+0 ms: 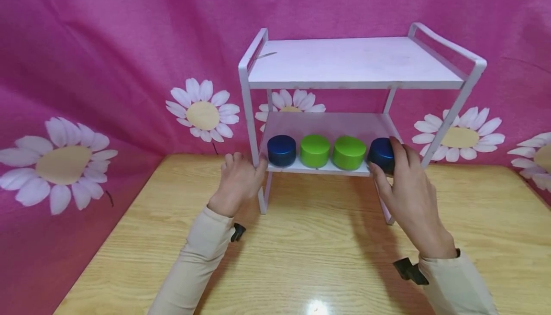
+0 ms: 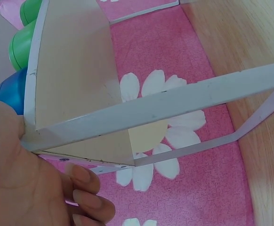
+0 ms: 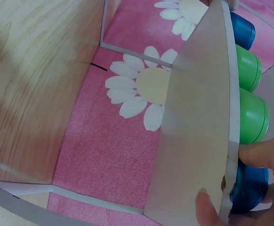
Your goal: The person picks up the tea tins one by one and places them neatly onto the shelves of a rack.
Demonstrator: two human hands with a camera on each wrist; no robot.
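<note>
A white two-tier rack [image 1: 355, 85] stands on the wooden table. Along the front of its lower shelf [image 1: 323, 169] sit round lidded containers in a row: a blue container [image 1: 281, 151] at the left, two green containers [image 1: 315, 151] in the middle, and a second blue container [image 1: 380, 153] at the right end. My right hand [image 1: 411, 200] holds that right-end blue container, thumb in front and fingers over its far side. At the opposite end, my left hand [image 1: 241, 181] grips the rack's left front leg at shelf height, its fingers [image 2: 87, 200] curled on the outer side.
The rack's upper shelf [image 1: 344, 61], with raised side rails [image 1: 447, 42], overhangs the containers. Behind hangs a pink cloth [image 1: 129, 66] printed with large white flowers. Wooden tabletop [image 1: 301, 257] spreads in front of the rack and to both sides.
</note>
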